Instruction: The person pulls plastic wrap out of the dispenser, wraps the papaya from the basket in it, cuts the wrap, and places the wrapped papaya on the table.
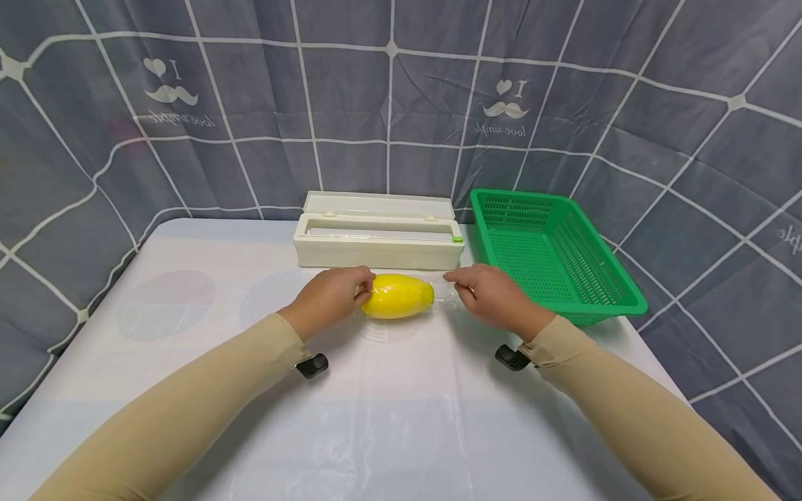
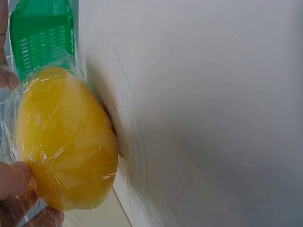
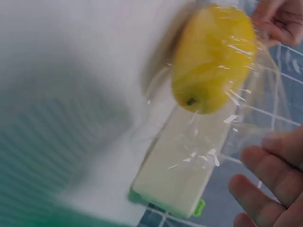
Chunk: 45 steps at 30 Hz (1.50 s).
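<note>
Yellow fruit (image 1: 397,297), wrapped in clear film (image 1: 443,291), lies lengthwise between two hands, in front of the white box (image 1: 379,252), on or just above the tabletop (image 1: 401,431); contact underneath uncertain. Left hand (image 1: 332,296): fingers curled, thumb and fingertips pinching film at the fruit's left end. Right hand (image 1: 495,296): fingers part-curled, thumb and index apparently nipping film drawn out past the right end. Handling, as judged: fruit modest in weight, firm, rounded, likely to roll; film thin, slick, clingy, apt to tear or bunch. Best hold: film by its gathered ends, lightly; fruit cupped round its middle from below, without hard squeezing
</note>
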### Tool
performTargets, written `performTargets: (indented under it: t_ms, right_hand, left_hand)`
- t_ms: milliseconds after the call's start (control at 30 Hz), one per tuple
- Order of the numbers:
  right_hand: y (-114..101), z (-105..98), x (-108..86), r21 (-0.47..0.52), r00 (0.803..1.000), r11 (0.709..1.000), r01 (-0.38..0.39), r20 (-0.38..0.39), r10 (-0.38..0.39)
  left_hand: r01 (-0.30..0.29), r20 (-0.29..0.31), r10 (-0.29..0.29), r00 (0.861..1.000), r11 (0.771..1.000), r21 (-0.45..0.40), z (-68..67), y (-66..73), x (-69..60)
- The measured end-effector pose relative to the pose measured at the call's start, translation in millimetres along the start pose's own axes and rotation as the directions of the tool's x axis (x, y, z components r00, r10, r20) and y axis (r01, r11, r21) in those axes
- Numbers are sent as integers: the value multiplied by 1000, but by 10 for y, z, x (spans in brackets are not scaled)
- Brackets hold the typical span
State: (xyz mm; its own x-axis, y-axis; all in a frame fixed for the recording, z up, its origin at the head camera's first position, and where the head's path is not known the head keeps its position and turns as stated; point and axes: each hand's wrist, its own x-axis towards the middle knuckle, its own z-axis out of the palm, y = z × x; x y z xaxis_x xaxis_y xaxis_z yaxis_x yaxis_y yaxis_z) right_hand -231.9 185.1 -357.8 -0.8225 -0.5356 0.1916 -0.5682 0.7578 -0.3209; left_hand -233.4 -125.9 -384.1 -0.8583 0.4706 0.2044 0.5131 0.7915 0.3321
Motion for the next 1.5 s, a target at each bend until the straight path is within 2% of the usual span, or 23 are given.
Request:
performTargets:
  t_ms: [100, 200, 367, 467, 633, 833, 1033, 1200, 1367, 1500]
  right_hand:
    - [-79, -54, -22, -8, 1000, 1000, -8, 13, 8]
    - [-249, -48, 24, -105, 999, 994, 42, 18, -40]
    - [-439, 134, 205, -335, 994, 935, 112, 27, -109]
    - [-422, 230, 251, -395, 991, 912, 114, -19, -132]
    - [-349, 310, 215, -423, 980, 896, 136, -75, -184]
    - [-343, 389, 119, -389, 971, 904, 178, -77, -224]
    - [-320, 464, 59, -427, 963, 878, 216, -55, -263]
    - [-291, 514, 57, -417, 965, 887, 200, -72, -251]
    - [-273, 567, 35, -411, 958, 888, 205, -102, -268]
    - [-259, 612, -6, -463, 950, 860, 216, -102, -294]
  left_hand:
    - [-22, -6, 22, 1000, 1000, 20, 10, 2, 8]
    - [-40, -28, 41, 999, 999, 27, 11, 5, 9]
    - [-59, -42, 60, 997, 998, 35, 14, 3, 16]
    - [-76, -34, 78, 996, 996, 44, 25, 4, 24]
    - [-92, -34, 94, 995, 994, 64, 24, 19, 19]
    - [-71, 9, 70, 997, 996, 53, 19, 22, 28]
    - [-112, 41, 111, 993, 993, 33, 17, 0, 36]
    - [-140, 38, 139, 990, 990, 5, 42, -46, 34]
    - [-154, 19, 154, 988, 988, -18, 56, -56, 19]
    - [-170, 10, 171, 985, 985, -19, 60, -41, 19]
